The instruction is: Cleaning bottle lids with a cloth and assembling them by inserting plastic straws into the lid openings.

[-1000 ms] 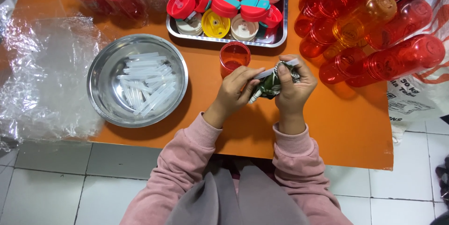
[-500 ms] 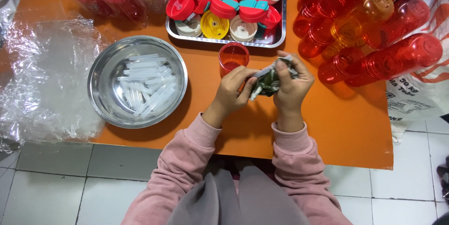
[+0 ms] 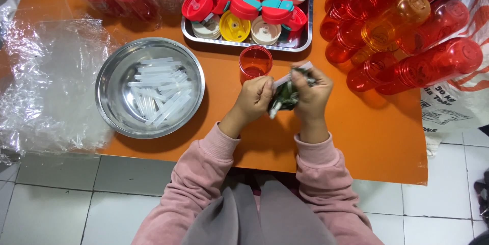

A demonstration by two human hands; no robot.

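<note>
We see both hands meet over the orange tabletop [image 3: 356,138], clenched on one small thing: a crumpled packet of green and white printed paper or film [image 3: 286,93] (we cannot tell which material). The left hand [image 3: 256,100] pinches its near end with curled fingers, and the right hand [image 3: 311,93] closes over its far end, so the packet sits between the two grips, held just above the table.

Just beyond the left hand's knuckles stands a small red translucent plastic cup [image 3: 255,62], upright and open, close to the grip but apart from it. Further past the cup lies a rectangular steel tray [image 3: 301,41] packed with red, yellow and cream round lids. Well off to the left of the grip rests a round steel bowl [image 3: 114,112] holding short clear plastic tubes [image 3: 158,92]. To the right of the right hand lies a heap of red and orange translucent plastic bottles [image 3: 407,36] on their sides. Crinkled clear plastic wrap [image 3: 51,87] spreads beyond the bowl.
</note>
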